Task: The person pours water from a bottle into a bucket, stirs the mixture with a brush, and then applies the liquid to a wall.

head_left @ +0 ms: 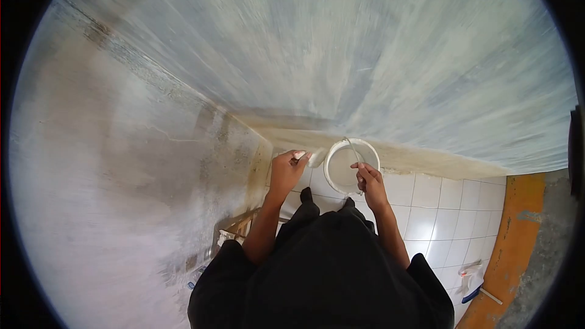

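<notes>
My left hand (288, 170) is closed around the pale handle of a paintbrush (316, 158), whose bristles point right, close to the bucket's rim. A white bucket (327, 173) holds pale, greyish-white paint (342, 167). Its thin wire handle (353, 148) stands raised, and my right hand (369, 181) grips it over the near right side of the rim. Both hands are in front of my body, with my feet below them.
A streaky, pale blue-white wall (317, 42) rises ahead; a stained grey wall (109, 164) meets it at the left corner. A wooden item (242, 226) leans low at left. White floor tiles (420, 222) extend right to an orange strip (518, 225), near a plastic bag (470, 276) and a blue-ended stick (491, 296).
</notes>
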Action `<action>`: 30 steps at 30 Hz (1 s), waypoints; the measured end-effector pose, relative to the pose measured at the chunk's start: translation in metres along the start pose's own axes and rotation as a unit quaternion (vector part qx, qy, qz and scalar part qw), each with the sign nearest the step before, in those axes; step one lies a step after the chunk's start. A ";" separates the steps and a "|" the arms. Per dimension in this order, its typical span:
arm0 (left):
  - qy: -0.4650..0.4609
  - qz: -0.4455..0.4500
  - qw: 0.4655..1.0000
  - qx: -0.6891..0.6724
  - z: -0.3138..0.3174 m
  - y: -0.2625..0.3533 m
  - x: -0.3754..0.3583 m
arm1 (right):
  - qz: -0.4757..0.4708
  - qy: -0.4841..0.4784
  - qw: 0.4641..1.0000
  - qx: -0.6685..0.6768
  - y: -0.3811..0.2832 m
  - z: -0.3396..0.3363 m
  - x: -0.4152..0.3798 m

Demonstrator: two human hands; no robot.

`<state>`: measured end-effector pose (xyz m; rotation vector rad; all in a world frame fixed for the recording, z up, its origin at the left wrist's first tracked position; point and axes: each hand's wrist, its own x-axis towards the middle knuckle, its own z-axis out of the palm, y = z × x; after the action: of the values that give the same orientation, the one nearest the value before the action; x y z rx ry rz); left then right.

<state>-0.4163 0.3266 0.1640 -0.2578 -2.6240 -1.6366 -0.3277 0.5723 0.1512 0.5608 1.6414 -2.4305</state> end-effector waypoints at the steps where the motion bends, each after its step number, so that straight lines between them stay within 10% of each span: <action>1: 0.012 0.008 1.000 -0.002 0.003 0.013 0.001 | 0.005 -0.007 1.000 -0.002 -0.004 0.000 0.001; 30: 0.155 0.097 0.983 0.036 0.028 0.046 0.005 | 0.021 -0.025 0.998 0.056 -0.026 0.019 -0.007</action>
<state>-0.4118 0.3721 0.1924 -0.2259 -2.3402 -1.3907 -0.3338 0.5646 0.1830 0.5399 1.4663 -2.4960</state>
